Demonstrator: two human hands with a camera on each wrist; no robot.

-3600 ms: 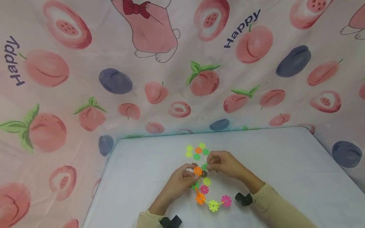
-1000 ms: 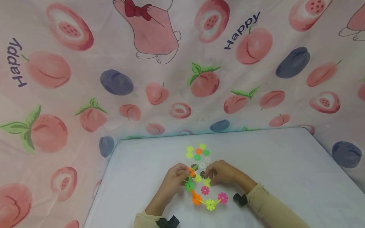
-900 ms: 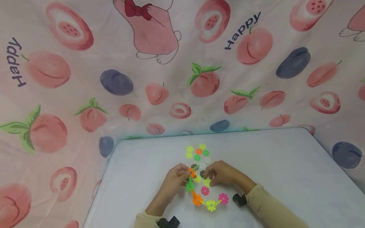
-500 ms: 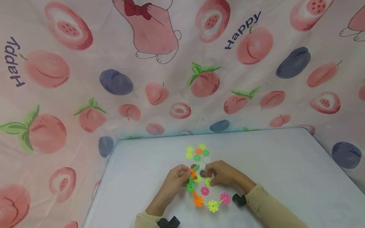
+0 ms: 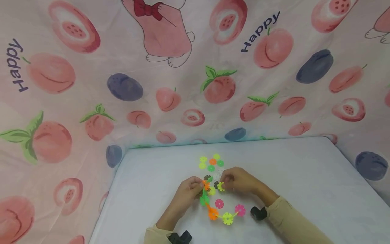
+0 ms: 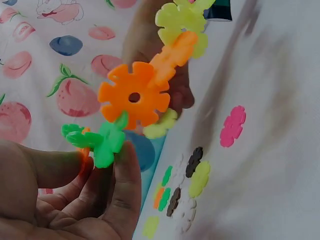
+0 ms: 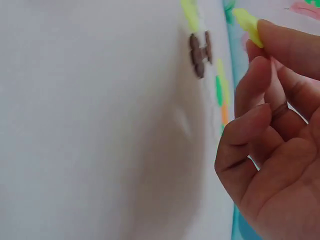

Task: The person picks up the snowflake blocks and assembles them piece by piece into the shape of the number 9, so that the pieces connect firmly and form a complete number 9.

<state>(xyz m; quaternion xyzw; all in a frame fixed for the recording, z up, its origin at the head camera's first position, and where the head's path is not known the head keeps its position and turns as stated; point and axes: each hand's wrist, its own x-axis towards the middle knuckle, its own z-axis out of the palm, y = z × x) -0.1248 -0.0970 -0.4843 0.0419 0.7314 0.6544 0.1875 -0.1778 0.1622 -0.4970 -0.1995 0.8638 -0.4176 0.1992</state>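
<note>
My left hand (image 5: 189,190) pinches the upper end of a chain of interlocking flower-shaped discs. Its end is an orange disc joined to green discs (image 6: 107,145); larger orange discs (image 6: 134,97), a yellow disc (image 5: 227,219) and a pink disc (image 5: 240,210) follow, curving away to the right. Between thumb and fingertip, my right hand (image 5: 239,180) holds a loose yellow flower disc (image 5: 221,186), raised off the table; the right wrist view shows this yellow disc (image 7: 249,26) almost edge-on. The two hands are apart, with the chain's held end left of the yellow disc.
Loose discs lie on the white table (image 5: 289,169): a pink one (image 5: 219,203), dark ones (image 7: 197,55), pale clear ones, and a far cluster with an orange disc (image 5: 212,161), green and yellow. A patterned cloth (image 5: 182,84) hangs behind the table's far edge.
My right hand has let go of a green disc, moved down to a yellow disc on the table, pinched it and lifted it. My left hand has shifted slightly left with the chain.
</note>
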